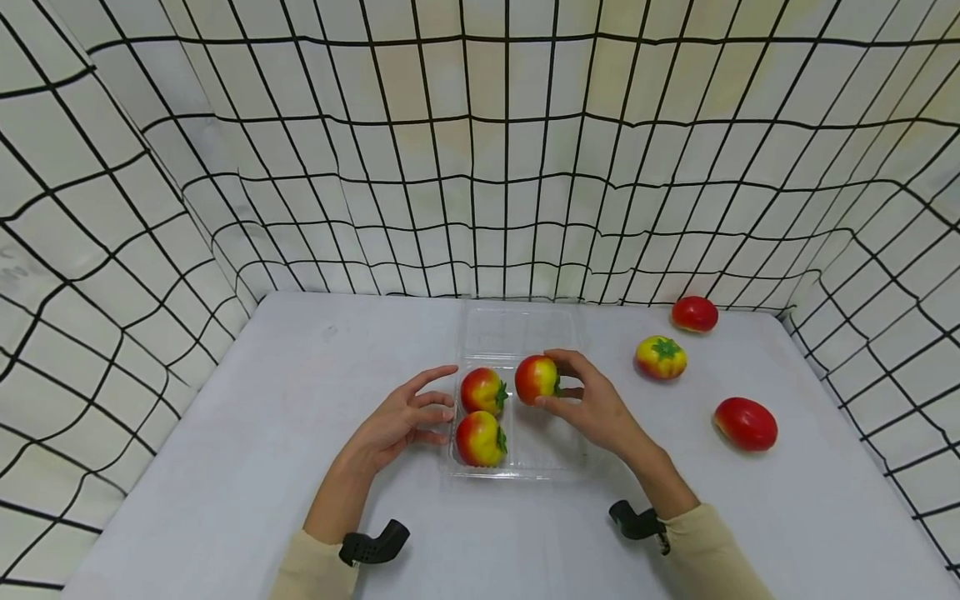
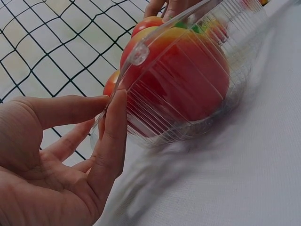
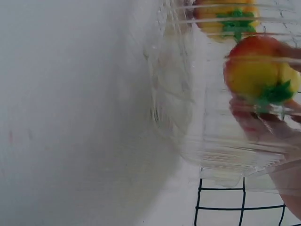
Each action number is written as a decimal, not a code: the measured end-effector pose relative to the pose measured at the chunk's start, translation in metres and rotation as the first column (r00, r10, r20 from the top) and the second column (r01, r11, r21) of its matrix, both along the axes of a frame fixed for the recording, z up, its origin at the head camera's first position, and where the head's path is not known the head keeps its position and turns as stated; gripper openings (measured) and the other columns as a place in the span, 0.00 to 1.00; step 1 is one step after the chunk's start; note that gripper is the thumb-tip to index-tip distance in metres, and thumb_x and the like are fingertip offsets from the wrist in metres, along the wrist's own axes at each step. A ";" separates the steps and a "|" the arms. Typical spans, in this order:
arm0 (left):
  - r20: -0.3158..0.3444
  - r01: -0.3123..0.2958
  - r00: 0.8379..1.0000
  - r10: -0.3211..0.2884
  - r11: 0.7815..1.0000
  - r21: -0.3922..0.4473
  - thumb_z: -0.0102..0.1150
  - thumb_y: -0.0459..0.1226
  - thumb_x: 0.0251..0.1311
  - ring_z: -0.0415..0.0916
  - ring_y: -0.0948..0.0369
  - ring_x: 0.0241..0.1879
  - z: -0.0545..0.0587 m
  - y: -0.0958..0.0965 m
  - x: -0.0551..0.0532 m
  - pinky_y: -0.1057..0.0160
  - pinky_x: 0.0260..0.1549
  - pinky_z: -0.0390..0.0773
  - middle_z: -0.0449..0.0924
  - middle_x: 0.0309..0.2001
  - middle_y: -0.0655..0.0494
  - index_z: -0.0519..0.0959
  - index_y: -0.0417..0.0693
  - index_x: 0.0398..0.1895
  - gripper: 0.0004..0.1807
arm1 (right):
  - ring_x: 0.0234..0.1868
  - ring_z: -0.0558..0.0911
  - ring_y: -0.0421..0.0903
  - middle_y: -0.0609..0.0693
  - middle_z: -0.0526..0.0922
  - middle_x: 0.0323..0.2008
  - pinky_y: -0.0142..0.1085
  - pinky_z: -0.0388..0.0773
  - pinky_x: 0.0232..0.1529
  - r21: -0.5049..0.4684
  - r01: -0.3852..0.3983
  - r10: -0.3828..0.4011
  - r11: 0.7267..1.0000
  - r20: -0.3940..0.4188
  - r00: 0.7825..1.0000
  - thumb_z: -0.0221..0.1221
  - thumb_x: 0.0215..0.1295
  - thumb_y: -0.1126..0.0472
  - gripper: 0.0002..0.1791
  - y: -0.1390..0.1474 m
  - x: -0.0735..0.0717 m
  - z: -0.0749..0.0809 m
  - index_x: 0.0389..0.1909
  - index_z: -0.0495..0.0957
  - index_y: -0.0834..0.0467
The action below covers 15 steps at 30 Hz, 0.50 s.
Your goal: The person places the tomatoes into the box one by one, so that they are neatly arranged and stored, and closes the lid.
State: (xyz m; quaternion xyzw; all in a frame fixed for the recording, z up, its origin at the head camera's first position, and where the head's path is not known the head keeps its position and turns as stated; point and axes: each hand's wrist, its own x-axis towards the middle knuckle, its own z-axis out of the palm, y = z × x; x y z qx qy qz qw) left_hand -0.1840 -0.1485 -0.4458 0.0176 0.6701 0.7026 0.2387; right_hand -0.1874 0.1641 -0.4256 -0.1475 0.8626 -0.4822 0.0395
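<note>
A clear plastic clamshell container (image 1: pixel 540 446) lies with its lid (image 1: pixel 517 331) folded back, away from me. Two red-and-yellow toy tomatoes with green leafy tops, the upper tomato (image 1: pixel 480 390) and the lower tomato (image 1: pixel 478 440), sit along its left side. My left hand (image 1: pixel 401 421) pinches the left rim between thumb and forefinger, as the left wrist view shows. With thumb and fingers my right hand (image 1: pixel 597 410) grips a third tomato (image 1: pixel 534 379) at the back right of the container, beside the upper one. The container's wall is in front of it in the right wrist view.
To the right on the white table (image 1: pixel 262 450) lie a yellow-and-red tomato (image 1: pixel 662 357), a red tomato (image 1: pixel 694 314) behind it and another red tomato (image 1: pixel 746 423) nearer me. Black netting (image 1: pixel 506 179) stands at the back and both sides.
</note>
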 end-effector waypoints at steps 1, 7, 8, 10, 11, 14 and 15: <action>0.002 0.000 1.000 0.000 1.000 0.001 0.62 0.32 0.68 0.81 0.59 0.42 0.000 0.000 0.000 0.63 0.40 0.90 0.77 0.46 0.54 0.62 0.57 0.80 0.39 | 0.71 0.75 0.57 0.56 0.74 0.71 0.53 0.81 0.66 0.006 -0.003 0.003 1.000 -0.006 1.000 0.72 0.64 0.59 0.39 0.000 0.000 0.000 0.74 0.66 0.55; 0.001 0.001 1.000 -0.001 1.000 -0.005 0.62 0.32 0.68 0.81 0.59 0.42 0.000 0.000 -0.001 0.62 0.41 0.90 0.77 0.47 0.53 0.62 0.57 0.80 0.39 | 0.68 0.76 0.56 0.55 0.75 0.68 0.52 0.84 0.63 0.033 -0.019 0.021 0.999 -0.039 0.999 0.73 0.62 0.61 0.38 -0.002 0.000 -0.001 0.72 0.69 0.55; 0.001 0.000 1.000 0.000 1.000 -0.005 0.63 0.32 0.68 0.81 0.59 0.42 0.000 0.000 -0.001 0.62 0.41 0.90 0.77 0.47 0.53 0.62 0.57 0.80 0.39 | 0.67 0.76 0.56 0.55 0.75 0.67 0.51 0.84 0.63 0.039 -0.022 0.024 0.999 -0.047 0.999 0.73 0.62 0.61 0.38 -0.003 0.000 -0.001 0.72 0.70 0.54; 0.005 -0.002 1.000 0.002 1.000 -0.001 0.63 0.32 0.68 0.81 0.59 0.42 0.000 0.000 -0.001 0.62 0.41 0.90 0.77 0.47 0.53 0.62 0.58 0.80 0.38 | 0.65 0.77 0.55 0.55 0.75 0.64 0.51 0.85 0.61 0.050 -0.028 0.031 0.998 -0.063 0.998 0.74 0.61 0.61 0.37 -0.004 -0.001 -0.002 0.71 0.72 0.54; 0.006 -0.002 1.000 0.002 1.000 0.001 0.63 0.33 0.68 0.80 0.59 0.42 -0.001 0.000 -0.001 0.62 0.41 0.90 0.77 0.47 0.53 0.62 0.57 0.80 0.38 | 0.64 0.77 0.54 0.55 0.76 0.63 0.50 0.86 0.60 0.057 -0.029 0.033 0.998 -0.070 0.997 0.74 0.61 0.61 0.37 -0.005 -0.001 -0.002 0.70 0.72 0.54; 0.011 -0.001 1.000 0.001 1.000 0.008 0.63 0.33 0.69 0.80 0.59 0.42 -0.001 -0.001 -0.001 0.63 0.40 0.90 0.77 0.47 0.54 0.62 0.57 0.80 0.38 | 0.62 0.78 0.53 0.55 0.76 0.60 0.48 0.86 0.59 0.082 -0.033 0.039 0.996 -0.078 0.996 0.74 0.60 0.61 0.36 -0.006 -0.001 -0.003 0.70 0.73 0.54; 0.012 0.000 1.000 0.000 1.000 0.010 0.62 0.33 0.69 0.80 0.59 0.42 -0.001 -0.001 -0.001 0.63 0.40 0.90 0.77 0.47 0.54 0.62 0.58 0.80 0.38 | 0.62 0.78 0.53 0.55 0.76 0.60 0.48 0.86 0.59 0.086 -0.031 0.037 0.996 -0.075 0.996 0.74 0.60 0.61 0.36 -0.006 -0.001 -0.003 0.70 0.73 0.54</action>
